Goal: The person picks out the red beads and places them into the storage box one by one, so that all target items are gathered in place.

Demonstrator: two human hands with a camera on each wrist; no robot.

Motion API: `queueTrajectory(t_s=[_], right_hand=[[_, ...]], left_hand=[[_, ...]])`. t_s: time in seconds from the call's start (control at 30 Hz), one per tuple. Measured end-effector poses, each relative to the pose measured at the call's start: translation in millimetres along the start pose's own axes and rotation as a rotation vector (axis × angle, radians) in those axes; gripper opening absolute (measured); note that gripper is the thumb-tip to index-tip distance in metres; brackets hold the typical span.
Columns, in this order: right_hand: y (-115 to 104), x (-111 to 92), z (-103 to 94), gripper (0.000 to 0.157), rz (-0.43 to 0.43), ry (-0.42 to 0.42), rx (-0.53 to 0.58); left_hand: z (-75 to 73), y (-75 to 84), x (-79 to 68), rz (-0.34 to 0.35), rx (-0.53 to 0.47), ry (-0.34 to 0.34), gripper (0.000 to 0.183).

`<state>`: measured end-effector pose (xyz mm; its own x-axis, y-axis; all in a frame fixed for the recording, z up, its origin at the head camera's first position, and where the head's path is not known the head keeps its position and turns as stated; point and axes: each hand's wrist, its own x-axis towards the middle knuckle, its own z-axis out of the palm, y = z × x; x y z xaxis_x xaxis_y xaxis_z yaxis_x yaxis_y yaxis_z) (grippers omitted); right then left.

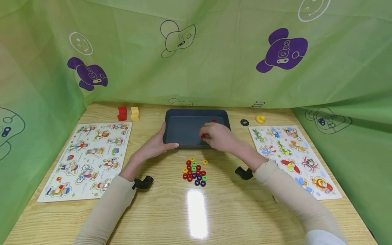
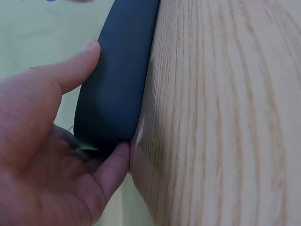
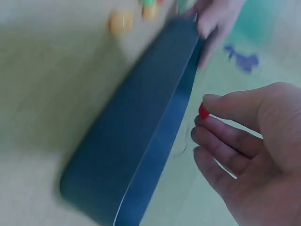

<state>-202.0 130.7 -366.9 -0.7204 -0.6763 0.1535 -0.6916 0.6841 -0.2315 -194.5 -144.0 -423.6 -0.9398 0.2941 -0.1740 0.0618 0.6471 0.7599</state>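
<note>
A shallow dark blue-grey tray (image 1: 180, 129) lies on the wooden table. My left hand (image 1: 154, 144) grips its front left corner, the thumb on the front wall and the fingers along the left side; the left wrist view shows the tray wall (image 2: 120, 80) between them. Over the tray's right part, my right hand (image 1: 219, 136) pinches a small red ring bead (image 3: 203, 111) between thumb and index finger. Another red bead (image 1: 213, 121) lies inside the tray near the back right. In front of the tray, several loose ring beads (image 1: 194, 169) in red, yellow, green and purple are clustered.
Picture puzzle boards lie at the left (image 1: 87, 160) and the right (image 1: 294, 156). Behind the left one stand a red block (image 1: 122, 114) and a yellow block (image 1: 135, 114). A black disc (image 1: 244, 122) and a yellow duck (image 1: 260, 119) sit back right. Green cloth (image 1: 214, 68) surrounds the table.
</note>
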Motion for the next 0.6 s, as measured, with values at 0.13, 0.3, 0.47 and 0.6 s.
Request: queueTrajectory(t_s=[0.13, 0.3, 0.47, 0.6], right_hand=[[28.2, 17.5, -0.8, 0.017, 0.072, 0.021, 0.047], [52.5, 36.9, 6.0, 0.020, 0.138, -0.022, 0.022], [63.4, 56.2, 11.3, 0.021, 0.179, -0.103, -0.085], [70.9, 66.5, 16.2, 0.021, 0.220, -0.169, -0.142]], left_hand=[[0.1, -0.3, -0.2, -0.008, -0.001, 0.000, 0.112], [1.6, -0.1, -0.2, -0.014, 0.003, -0.003, 0.112], [1.2, -0.1, -0.4, -0.011, -0.009, 0.007, 0.112], [0.7, -1.2, 0.3, -0.001, -0.013, 0.010, 0.112]])
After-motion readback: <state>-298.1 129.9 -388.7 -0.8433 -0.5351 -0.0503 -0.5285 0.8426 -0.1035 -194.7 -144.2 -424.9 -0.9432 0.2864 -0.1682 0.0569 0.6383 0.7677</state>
